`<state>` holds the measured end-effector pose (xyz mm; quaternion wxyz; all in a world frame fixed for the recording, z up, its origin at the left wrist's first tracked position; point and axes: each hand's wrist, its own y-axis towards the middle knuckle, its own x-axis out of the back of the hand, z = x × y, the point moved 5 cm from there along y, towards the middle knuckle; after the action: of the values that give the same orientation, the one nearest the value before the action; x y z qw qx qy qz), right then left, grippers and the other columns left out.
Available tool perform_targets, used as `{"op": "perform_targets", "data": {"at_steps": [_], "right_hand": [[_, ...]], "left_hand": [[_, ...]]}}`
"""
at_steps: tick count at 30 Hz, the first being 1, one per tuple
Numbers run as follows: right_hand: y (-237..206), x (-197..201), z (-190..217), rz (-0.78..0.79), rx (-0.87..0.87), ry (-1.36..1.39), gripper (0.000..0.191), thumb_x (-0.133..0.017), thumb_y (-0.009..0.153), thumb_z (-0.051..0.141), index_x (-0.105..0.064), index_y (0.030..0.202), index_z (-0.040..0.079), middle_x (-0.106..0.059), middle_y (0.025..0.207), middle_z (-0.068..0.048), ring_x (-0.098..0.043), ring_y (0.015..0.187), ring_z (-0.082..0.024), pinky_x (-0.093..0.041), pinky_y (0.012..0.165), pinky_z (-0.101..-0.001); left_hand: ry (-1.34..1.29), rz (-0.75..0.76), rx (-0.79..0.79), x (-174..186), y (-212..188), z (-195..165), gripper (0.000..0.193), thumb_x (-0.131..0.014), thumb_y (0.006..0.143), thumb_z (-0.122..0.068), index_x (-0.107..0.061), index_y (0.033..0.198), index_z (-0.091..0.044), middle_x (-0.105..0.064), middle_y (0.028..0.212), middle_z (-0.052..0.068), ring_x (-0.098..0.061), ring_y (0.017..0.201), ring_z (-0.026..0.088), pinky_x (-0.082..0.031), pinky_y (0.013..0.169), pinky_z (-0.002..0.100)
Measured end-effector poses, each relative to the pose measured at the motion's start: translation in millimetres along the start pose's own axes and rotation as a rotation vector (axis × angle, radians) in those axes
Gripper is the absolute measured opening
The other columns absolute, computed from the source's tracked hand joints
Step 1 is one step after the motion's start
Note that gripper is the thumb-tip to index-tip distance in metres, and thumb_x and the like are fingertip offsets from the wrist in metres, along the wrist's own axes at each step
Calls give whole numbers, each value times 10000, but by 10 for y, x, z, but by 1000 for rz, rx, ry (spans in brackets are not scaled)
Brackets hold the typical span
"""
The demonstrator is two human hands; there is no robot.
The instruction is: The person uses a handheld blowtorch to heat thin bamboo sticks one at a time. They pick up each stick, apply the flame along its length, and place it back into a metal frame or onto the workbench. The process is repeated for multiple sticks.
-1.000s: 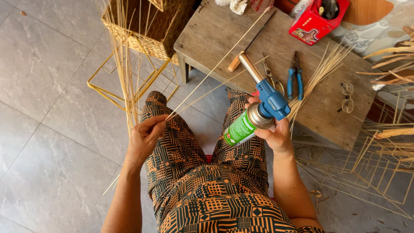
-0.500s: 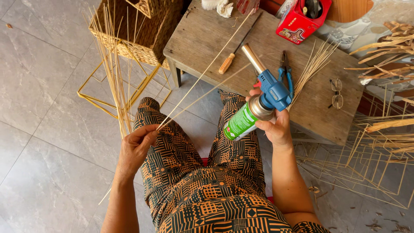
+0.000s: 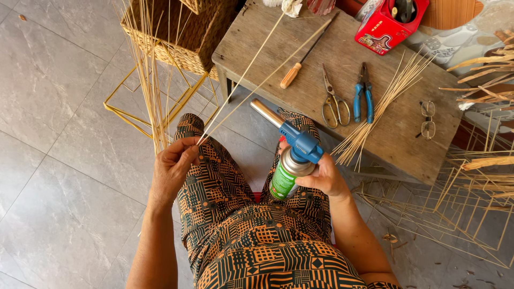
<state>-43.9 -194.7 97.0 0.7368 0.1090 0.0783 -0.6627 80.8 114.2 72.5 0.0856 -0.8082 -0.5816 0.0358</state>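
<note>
Seated over grey floor tiles [image 3: 59, 176], the left hand [image 3: 172, 163] pinches thin reeds [image 3: 251, 67] slanting up across the bench. The right hand [image 3: 321, 179] grips a torch [image 3: 292, 160] above the knees. Beyond, the wooden bench [image 3: 412, 144] carries scissors [image 3: 332, 101], pliers [image 3: 363, 93], glasses [image 3: 427, 119]; a basket [image 3: 176, 32] stands left.

Gas torch [image 3: 292, 155]: glossy green metal canister, blue plastic head, shiny steel nozzle. Rattan strips [image 3: 251, 75]: pale, smooth, matt. Bench [image 3: 342, 53]: raw grey wood, rough, weathered. Pliers [image 3: 363, 92]: dull metal, blue plastic grips. Scissors [image 3: 333, 101]: bare steel. Screwdriver [image 3: 297, 67]: orange handle (wood or plastic, unclear). Floor tiles [image 3: 53, 134]: grey, satin sheen.
</note>
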Motion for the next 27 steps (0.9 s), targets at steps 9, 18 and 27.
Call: {"op": "perform_targets", "data": {"at_steps": [9,18,27], "right_hand": [[89,400,79,-215,120,48,894,-741,720,99,-404,1541,-15,-602,1401,-164,-617,1307,-296,-479,1179,-448],[99,766,162,-324,219,50,894,-771,731,82,-398,1539,-9,-591,1425,-171,-619,1315,-337,-484,1196,-482],[87,563,162,-226,162,67,926,-767,729,90,-385,1567,-4,-596,1391,-164,-621,1293,-304,-483,1183,-447]], "left_hand": [[26,-10,-1,47,-37,28,230,-643,995,-158,-746,1153,-26,-638,778,-31,-574,728,47,-483,659,217],[39,10,-1,31,-61,13,232,-651,990,-164,-750,1149,-27,-642,780,-30,-574,723,51,-488,656,221],[50,6,12,41,-67,12,239,-649,990,-179,-753,1150,-36,-641,764,-28,-579,718,53,-492,658,223]]}}
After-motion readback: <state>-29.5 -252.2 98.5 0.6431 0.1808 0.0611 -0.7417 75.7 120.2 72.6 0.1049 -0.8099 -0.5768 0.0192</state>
